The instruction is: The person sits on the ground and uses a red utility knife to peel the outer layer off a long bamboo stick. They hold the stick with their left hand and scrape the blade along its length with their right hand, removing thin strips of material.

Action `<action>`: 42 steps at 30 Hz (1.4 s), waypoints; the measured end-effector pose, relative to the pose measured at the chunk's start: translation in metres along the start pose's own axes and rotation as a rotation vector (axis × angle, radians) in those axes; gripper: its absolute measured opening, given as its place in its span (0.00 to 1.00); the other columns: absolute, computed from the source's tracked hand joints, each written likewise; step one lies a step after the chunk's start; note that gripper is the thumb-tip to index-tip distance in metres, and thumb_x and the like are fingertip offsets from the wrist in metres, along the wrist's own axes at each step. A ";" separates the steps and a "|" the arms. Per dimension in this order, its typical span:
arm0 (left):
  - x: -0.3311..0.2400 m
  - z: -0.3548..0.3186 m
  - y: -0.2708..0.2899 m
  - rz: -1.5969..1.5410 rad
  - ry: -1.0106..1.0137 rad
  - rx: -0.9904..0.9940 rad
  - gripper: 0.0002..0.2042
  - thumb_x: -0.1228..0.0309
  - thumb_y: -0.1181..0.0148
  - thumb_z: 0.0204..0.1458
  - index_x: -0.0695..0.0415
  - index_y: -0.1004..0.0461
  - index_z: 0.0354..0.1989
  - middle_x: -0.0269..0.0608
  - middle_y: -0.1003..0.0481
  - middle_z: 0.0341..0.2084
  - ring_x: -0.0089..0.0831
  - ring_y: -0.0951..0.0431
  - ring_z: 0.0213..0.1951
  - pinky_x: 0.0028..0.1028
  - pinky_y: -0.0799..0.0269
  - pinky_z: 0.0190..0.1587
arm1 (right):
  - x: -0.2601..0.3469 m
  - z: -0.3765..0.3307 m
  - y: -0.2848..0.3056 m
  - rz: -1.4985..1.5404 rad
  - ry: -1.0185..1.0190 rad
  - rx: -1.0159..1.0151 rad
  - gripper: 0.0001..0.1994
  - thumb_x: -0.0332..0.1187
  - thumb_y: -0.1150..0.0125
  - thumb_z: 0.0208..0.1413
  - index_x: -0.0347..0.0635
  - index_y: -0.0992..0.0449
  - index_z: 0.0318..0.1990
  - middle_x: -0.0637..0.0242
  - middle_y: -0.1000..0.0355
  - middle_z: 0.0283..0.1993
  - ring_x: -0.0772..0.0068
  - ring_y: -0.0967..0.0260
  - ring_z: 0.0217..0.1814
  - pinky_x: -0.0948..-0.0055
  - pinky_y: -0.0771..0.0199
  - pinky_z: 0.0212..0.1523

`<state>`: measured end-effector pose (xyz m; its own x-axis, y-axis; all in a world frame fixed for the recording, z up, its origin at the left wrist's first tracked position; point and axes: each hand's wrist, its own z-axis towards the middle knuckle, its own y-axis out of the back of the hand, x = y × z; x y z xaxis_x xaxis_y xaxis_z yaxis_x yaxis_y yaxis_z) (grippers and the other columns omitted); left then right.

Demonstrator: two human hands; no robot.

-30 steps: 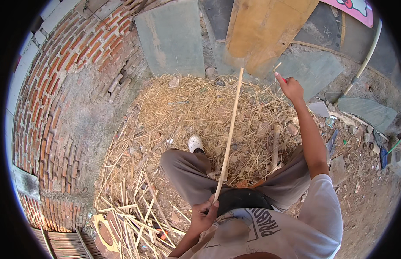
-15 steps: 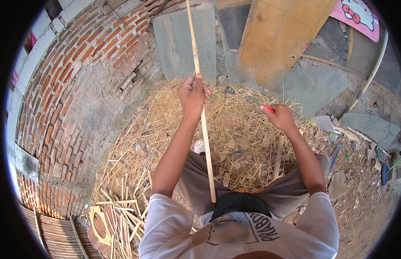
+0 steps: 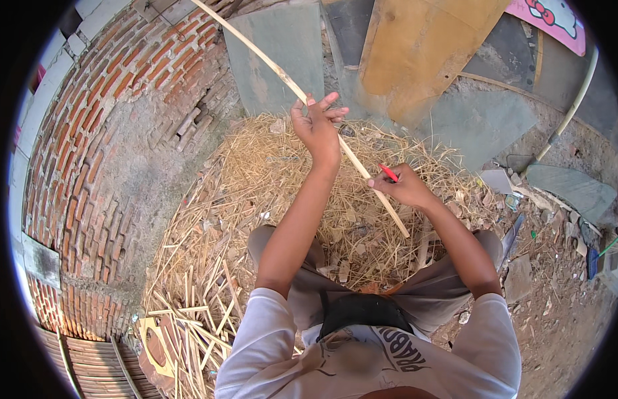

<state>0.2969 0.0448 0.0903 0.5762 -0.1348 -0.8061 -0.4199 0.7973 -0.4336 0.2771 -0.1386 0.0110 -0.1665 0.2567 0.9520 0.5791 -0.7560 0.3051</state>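
A long, pale bamboo stick point(image 3: 359, 164) slants from the upper left down toward my knees on the right. My left hand point(image 3: 318, 133) supports it near the middle, with the thumb along the stick and the other fingers spread loosely. My right hand point(image 3: 407, 186) is closed around a small red tool point(image 3: 388, 173). Only the tool's red part shows, so its kind is unclear. The thumb and fingertips of that hand touch the stick near its lower end.
Straw and shavings point(image 3: 255, 149) cover the ground before me. Cut sticks point(image 3: 196, 332) lie in a heap at lower left, beside a yellow piece with a hole point(image 3: 149, 339). A brick wall point(image 3: 89, 193) rises at left. Grey sheets point(image 3: 275, 60) and a brown board point(image 3: 428, 53) lean ahead.
The stick has swung from near upright in the picture to a slant, its lower end moving right. My left hand moved up and right; my right hand moved left to touch the stick.
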 end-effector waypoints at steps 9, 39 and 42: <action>-0.027 0.004 0.067 0.230 -0.133 -0.126 0.16 0.66 0.55 0.65 0.60 0.43 0.56 0.53 0.26 0.50 0.36 0.20 0.44 0.27 0.27 0.39 | -0.024 0.001 0.027 -0.394 0.195 -0.322 0.10 0.39 0.35 0.54 0.41 0.20 0.34 0.60 0.27 0.22 0.65 0.30 0.23 0.67 0.31 0.28; -0.051 -0.116 0.098 0.418 0.743 0.494 0.14 0.71 0.47 0.63 0.64 0.27 0.54 0.28 0.31 0.20 0.11 0.35 0.16 0.15 0.41 0.17 | 0.014 -0.028 0.003 -0.654 0.207 -0.324 0.27 0.61 0.43 0.54 0.41 0.25 0.34 0.56 0.31 0.18 0.50 0.28 0.23 0.57 0.31 0.26; -0.038 -0.130 0.094 0.411 0.597 0.409 0.14 0.73 0.45 0.61 0.65 0.26 0.53 0.23 0.33 0.22 0.08 0.37 0.22 0.13 0.41 0.23 | 0.014 -0.029 -0.008 -0.715 0.253 -0.273 0.30 0.64 0.45 0.52 0.41 0.25 0.28 0.57 0.30 0.17 0.52 0.27 0.22 0.58 0.30 0.23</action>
<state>0.1447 0.0486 0.0278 -0.0842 0.0161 -0.9963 -0.1615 0.9864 0.0296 0.2473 -0.1460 0.0227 -0.6176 0.6151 0.4901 0.0536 -0.5888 0.8065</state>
